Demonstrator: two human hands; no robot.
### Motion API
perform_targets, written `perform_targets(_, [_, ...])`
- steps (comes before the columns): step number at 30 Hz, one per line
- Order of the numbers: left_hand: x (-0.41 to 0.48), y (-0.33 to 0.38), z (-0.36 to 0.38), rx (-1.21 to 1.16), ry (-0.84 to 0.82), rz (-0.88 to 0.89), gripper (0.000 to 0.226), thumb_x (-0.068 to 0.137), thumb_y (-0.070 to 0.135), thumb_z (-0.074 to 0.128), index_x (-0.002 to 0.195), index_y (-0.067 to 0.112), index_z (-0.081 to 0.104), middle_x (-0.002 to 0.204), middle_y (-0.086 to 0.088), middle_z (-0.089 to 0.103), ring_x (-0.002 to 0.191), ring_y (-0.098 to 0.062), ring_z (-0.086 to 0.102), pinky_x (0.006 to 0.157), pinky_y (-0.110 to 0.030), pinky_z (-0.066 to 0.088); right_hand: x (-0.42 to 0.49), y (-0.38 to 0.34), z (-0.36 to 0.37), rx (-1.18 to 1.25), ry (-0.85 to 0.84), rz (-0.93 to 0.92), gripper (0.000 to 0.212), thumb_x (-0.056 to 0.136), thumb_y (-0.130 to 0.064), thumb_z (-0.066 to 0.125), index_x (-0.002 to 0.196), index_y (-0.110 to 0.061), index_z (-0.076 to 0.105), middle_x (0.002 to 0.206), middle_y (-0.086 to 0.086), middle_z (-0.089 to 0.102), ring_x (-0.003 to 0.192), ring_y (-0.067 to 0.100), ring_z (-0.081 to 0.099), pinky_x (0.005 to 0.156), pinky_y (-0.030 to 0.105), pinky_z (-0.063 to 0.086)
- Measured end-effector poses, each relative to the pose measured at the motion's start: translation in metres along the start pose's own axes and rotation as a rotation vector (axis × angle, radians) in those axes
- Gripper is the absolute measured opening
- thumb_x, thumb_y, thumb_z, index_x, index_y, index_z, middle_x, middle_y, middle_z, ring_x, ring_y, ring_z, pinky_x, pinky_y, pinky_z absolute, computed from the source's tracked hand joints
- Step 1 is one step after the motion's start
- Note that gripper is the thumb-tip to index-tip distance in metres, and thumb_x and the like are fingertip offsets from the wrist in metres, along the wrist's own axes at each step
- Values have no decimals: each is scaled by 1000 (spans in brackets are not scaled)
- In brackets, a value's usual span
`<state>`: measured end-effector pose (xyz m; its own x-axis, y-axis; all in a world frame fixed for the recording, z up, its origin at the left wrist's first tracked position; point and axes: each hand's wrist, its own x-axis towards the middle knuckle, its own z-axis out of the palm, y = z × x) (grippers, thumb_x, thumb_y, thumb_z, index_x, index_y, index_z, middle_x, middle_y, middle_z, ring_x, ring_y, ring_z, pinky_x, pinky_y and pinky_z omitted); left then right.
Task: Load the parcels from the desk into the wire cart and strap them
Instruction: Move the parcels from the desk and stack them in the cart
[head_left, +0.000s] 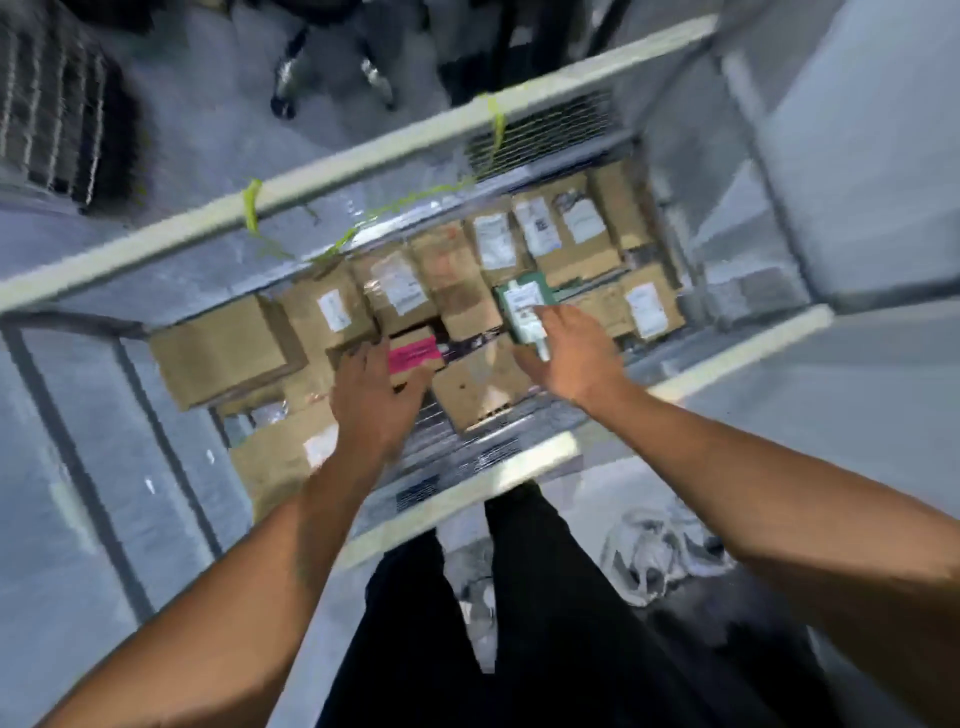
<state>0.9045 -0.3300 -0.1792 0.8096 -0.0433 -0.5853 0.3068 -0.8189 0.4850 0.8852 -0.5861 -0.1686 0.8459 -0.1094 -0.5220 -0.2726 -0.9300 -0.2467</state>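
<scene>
Cardboard parcels, boxy, white paper labels, in wire cart

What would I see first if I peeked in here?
Two bare hands reaching down into the wire cart catch the eye first: the left hand is at a pink-labelled box in the middle, and the right hand is at a small green parcel. Brown cardboard parcels fill the bottom around them, and bright yellow-green straps are tied on the cart's far side.
</scene>
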Motion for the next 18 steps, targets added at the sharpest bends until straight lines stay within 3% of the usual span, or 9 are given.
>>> perform_targets(3, [-48,61,-9,20,-82,225,73,97,63,54,154,18,44,154,-12,50,143,-33,44,118,-51,35,-79,-1,-34,169,200,121,65,99,-51,60,148,-10,50,142,16,57,131,34,51,107,43,40])
perform_targets(10, [-166,180,17,238,-291,724,80,97,63,53,157,13,39,163,-16,38,152,-34,30,124,-51,21,-285,44,-30,610,598,691,61,97,-41,66,150,-15,48,147,11,51,141,30,43,118,42,30])
perform_targets(13, [-218,216,62,383,-363,993,88,87,66,45,154,9,45,157,-18,46,148,-35,38,124,-51,23,-377,77,-6,666,695,905,69,99,-45,64,158,-15,40,162,9,41,152,27,32,125,40,21])
perform_targets(18, [-322,258,170,570,-570,1328,80,96,64,56,161,22,35,169,-10,28,157,-35,19,128,-49,8,-524,118,39,796,971,1246,73,98,-49,64,160,-19,38,164,7,38,153,25,32,124,46,24])
